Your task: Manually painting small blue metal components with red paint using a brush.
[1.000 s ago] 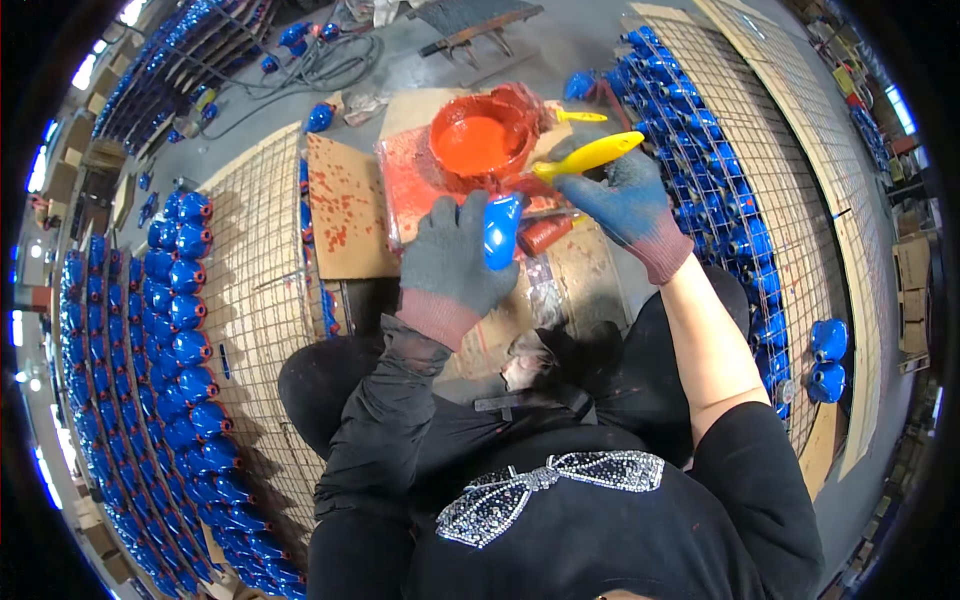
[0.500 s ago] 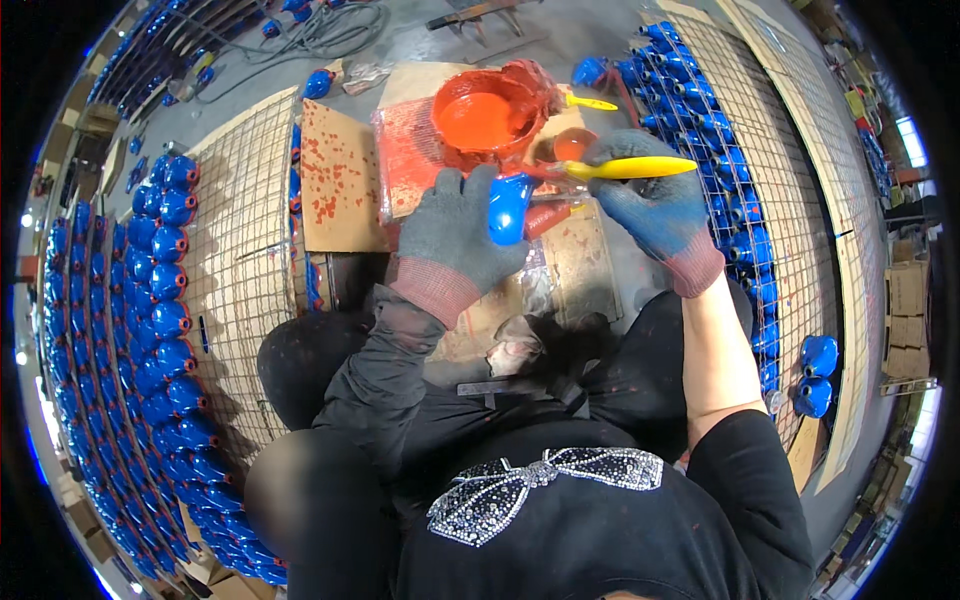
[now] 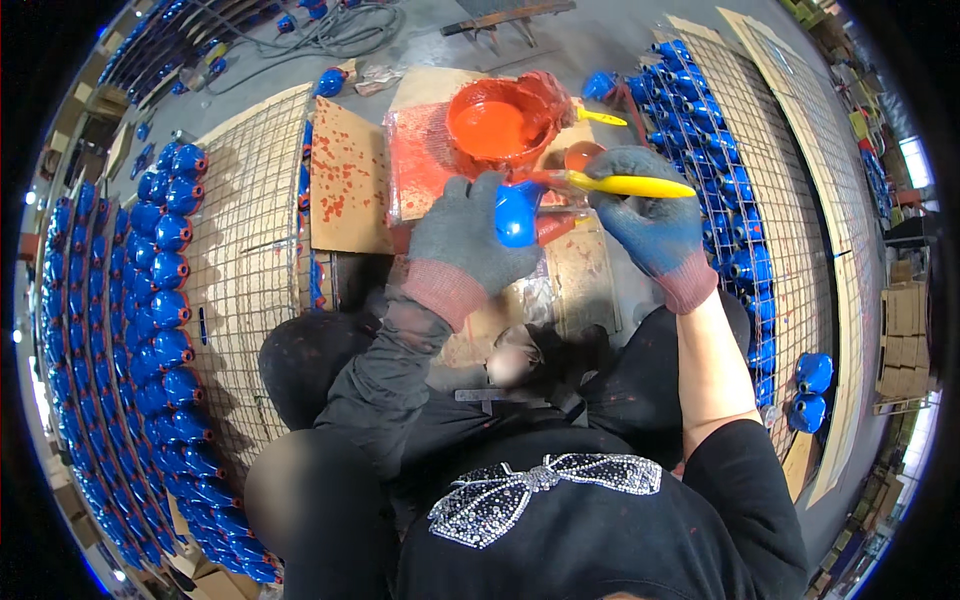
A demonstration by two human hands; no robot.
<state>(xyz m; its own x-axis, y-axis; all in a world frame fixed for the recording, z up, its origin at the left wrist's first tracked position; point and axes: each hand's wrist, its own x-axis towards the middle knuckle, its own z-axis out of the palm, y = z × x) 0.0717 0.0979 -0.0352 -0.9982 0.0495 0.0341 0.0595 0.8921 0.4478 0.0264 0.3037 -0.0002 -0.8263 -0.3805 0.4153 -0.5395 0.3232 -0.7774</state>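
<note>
My gloved left hand is closed round a glossy blue rounded part, whose left side the fingers cover. A paintbrush with a yellow handle is gripped in my gloved right hand. The red bristles lie at the upper end of the blue part and seem to touch it. Just beyond both hands stands a paint-caked bucket of orange-red paint. A second yellow-handled brush rests at its right side. A small round container of red paint is partly hidden behind my right hand.
Rows of blue parts with red rims stand on my left, beside wire mesh over board. More blue parts line the mesh rack on my right. Red-spattered cardboard leans left of the bucket. Hoses lie on the far floor.
The bristles have come from the blue part's right side to its upper end. The blue part has turned a little in my left hand. The whole view has shifted slightly.
</note>
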